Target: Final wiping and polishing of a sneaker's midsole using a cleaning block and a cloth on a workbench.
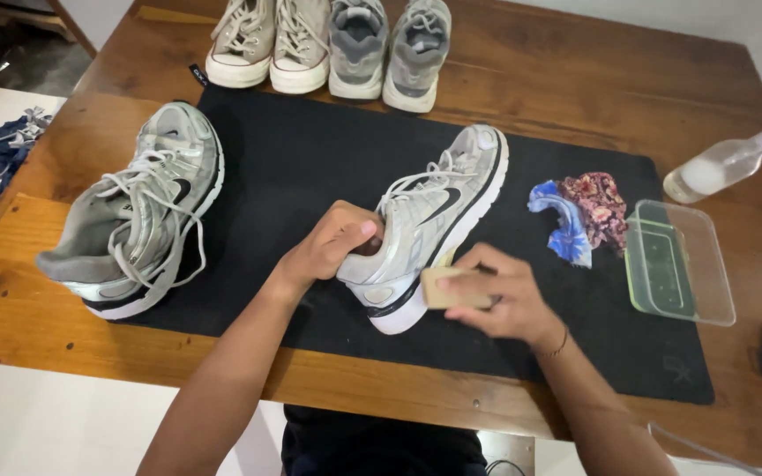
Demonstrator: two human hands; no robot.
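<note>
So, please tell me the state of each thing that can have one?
silver sneaker: upright on the mat, gripped by left hand
tan block: held by right hand against the sneaker's sole
second sneaker: tipped sideways
clear container: open
spray bottle: lying down
cloth: crumpled

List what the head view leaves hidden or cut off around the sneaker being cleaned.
- Sneaker opening: covered by the left hand.
- Tan block: its working face is under the right hand.
- Spray bottle: nozzle cut off by the right edge.
- Two pairs of shoes at the back: heels cut off by the top edge.
</note>
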